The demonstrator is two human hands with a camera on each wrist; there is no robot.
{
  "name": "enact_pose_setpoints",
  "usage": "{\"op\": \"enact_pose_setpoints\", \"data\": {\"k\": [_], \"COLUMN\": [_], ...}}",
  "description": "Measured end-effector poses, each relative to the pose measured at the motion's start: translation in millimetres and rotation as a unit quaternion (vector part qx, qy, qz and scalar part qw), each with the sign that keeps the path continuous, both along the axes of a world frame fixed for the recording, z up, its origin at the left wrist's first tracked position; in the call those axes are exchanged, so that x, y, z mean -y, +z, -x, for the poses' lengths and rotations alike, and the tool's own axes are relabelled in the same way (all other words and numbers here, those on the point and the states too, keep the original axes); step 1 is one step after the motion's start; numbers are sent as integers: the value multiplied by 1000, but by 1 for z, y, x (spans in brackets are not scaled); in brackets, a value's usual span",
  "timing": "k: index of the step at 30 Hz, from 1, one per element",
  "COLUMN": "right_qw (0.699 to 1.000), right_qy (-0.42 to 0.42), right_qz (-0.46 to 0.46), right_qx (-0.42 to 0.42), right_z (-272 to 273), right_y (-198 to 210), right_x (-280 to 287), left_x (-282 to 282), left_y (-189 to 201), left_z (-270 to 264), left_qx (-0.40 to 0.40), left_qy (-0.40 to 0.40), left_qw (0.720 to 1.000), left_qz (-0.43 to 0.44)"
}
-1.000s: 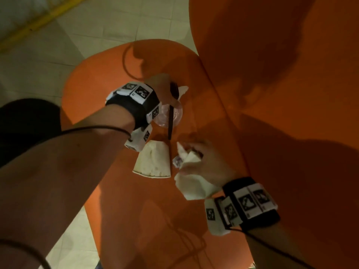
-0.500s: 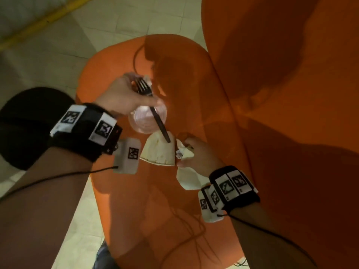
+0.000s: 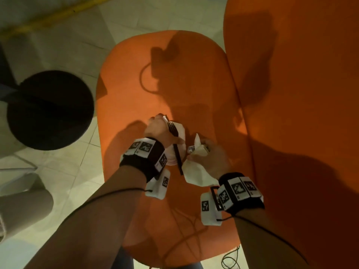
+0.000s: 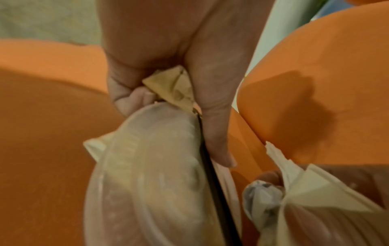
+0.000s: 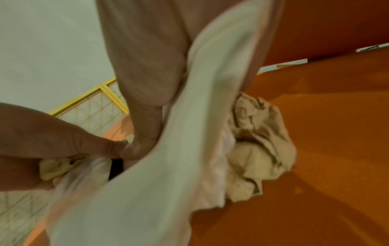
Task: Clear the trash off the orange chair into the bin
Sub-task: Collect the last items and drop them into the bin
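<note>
Over the orange chair seat my left hand grips a clear plastic cup, a black fork pressed along it by the thumb, and a tan napkin tucked in the palm. A cream paper corner pokes out behind the cup. Right beside it my right hand holds white folded paper, a small crumpled grey wrapper and a crumpled tan napkin. The two hands nearly touch. Both bundles hang just above the seat.
A black round bin stands on the tiled floor left of the chair. The chair's orange backrest rises at the right. A yellow line runs along the floor at the far left. Thin cables trail by the seat's near edge.
My left hand brought the cup and fork back beside my right hand. The folded paper wedge that lay on the seat no longer lies there. My right hand stayed put.
</note>
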State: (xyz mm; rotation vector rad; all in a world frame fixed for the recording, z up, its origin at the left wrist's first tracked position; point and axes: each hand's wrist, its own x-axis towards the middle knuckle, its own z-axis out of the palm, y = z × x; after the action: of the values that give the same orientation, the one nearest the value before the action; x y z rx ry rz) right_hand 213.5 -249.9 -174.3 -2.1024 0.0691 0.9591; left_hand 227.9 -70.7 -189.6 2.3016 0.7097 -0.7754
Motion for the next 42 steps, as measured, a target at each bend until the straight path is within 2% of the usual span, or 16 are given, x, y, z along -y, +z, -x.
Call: {"op": "enact_pose_setpoints", "data": {"k": [5, 8, 10, 12, 15, 19, 23, 27, 30, 34, 37, 39, 40, 42], "right_qw": [999, 996, 993, 991, 989, 982, 975, 970, 971, 979, 982, 976, 966, 930], "right_qy": [-43, -63, -62, -60, -33, 49, 127, 159, 179, 188, 188, 218, 250, 330], "right_qz": [-24, -66, -96, -120, -140, -173, -160, -136, -106, -53, -19, 9, 34, 85], "right_qx": [-10, -11, -11, -16, -22, -56, -90, -121, -121, -54, 0, 31, 56, 138], "right_z": [17, 24, 32, 45, 75, 142, 231, 320, 375, 418, 432, 436, 437, 437], "right_y": [11, 27, 35, 37, 39, 44, 42, 27, 5, -34, -61, -80, -90, -108], "right_x": [-6, -25, -54, -95, -170, -277, -381, -467, -521, -575, -604, -620, -627, -642], "left_x": [-25, -48, -70, -98, -145, -204, -274, -345, -399, -456, -480, -485, -484, -479], "left_y": [0, 15, 20, 19, 17, 19, 17, 19, 6, -19, -34, -44, -51, -63], "left_z": [30, 70, 104, 143, 207, 303, 409, 510, 578, 633, 651, 653, 652, 644], "left_qx": [67, 140, 176, 196, 222, 243, 262, 258, 231, 190, 173, 164, 166, 189], "left_qy": [91, 188, 281, 380, 469, 551, 626, 685, 732, 758, 766, 772, 766, 727], "left_qw": [987, 958, 925, 884, 838, 784, 720, 672, 634, 623, 618, 614, 621, 660], "left_qz": [112, 167, 184, 190, 169, 151, 144, 112, 92, 40, -28, -27, -16, 11]}}
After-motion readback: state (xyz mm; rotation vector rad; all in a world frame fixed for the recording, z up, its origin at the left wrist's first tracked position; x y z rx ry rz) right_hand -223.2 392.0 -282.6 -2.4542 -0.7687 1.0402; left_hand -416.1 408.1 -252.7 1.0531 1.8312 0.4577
